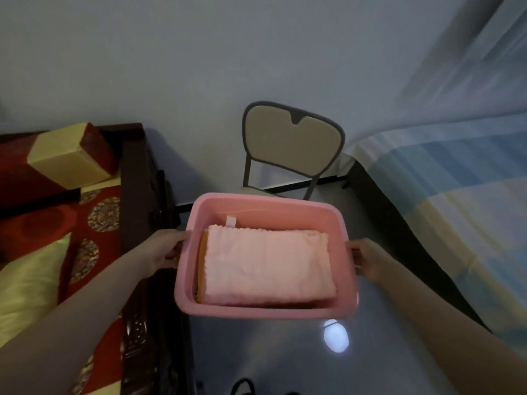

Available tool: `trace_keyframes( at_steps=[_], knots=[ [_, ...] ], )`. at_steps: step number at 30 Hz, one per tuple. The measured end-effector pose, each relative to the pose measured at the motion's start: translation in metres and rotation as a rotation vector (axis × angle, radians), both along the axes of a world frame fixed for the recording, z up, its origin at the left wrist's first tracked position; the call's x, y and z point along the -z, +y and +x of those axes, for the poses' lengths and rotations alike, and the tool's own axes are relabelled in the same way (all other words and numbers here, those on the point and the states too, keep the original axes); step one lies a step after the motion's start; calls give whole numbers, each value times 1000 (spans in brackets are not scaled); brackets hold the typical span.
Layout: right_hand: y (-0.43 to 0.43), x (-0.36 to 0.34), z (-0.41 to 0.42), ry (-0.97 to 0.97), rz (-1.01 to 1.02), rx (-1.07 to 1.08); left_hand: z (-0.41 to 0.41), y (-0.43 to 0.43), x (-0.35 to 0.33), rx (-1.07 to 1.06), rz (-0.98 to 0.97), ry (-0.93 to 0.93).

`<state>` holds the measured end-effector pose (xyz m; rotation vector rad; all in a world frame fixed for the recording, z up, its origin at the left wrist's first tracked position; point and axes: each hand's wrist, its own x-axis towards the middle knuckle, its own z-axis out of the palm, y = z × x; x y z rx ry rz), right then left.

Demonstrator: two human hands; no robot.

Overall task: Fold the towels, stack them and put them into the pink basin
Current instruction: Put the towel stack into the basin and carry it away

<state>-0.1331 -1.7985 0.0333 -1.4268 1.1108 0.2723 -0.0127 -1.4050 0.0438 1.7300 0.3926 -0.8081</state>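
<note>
Pink plastic fills the middle of the head view: the pink basin (266, 310) is held up in the air above a glossy dark floor (285, 360), level and tilted slightly toward the camera. Inside the basin lies a folded pink towel (268, 269), flat on top of a stack; along the basin's left inner wall a thin orange-yellow edge (202, 269) of another towel shows beneath it. A small white tag (231, 222) sticks up at the towel's far edge, against the basin's back wall.

At the basin's left rim the left hand (164, 249) is closed around the edge, thumb on top and fingers curled under. At the basin's right rim the right hand (370, 262) grips the same way, fingers wrapped under the lip.

Beyond the basin's far side stands a chair (291, 143) with a beige back and grey metal frame, against a pale wall. Left of the basin runs a dark wooden bench with red patterned cushions (97, 218), a yellow pillow (31, 286) and a boxy yellow-and-red bolster (68, 155). Right of the basin is a bed in a blue-and-yellow checked sheet (456, 212).
</note>
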Motion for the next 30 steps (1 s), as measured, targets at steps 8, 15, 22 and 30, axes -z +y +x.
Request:
trace_keyframes(
  at_steps=[8, 15, 22, 30],
  knots=[
    [-52, 82, 148, 83, 2, -67, 101, -55, 88, -163, 59, 21],
    [-81, 149, 231, 114, -62, -112, 163, -90, 169, -206, 73, 33],
    [-79, 190, 280, 106, -146, -147, 210, -92, 224, -240, 132, 19],
    [-87, 225, 299, 96, -193, -155, 233, -93, 251, -219, 150, -13]
  ],
)
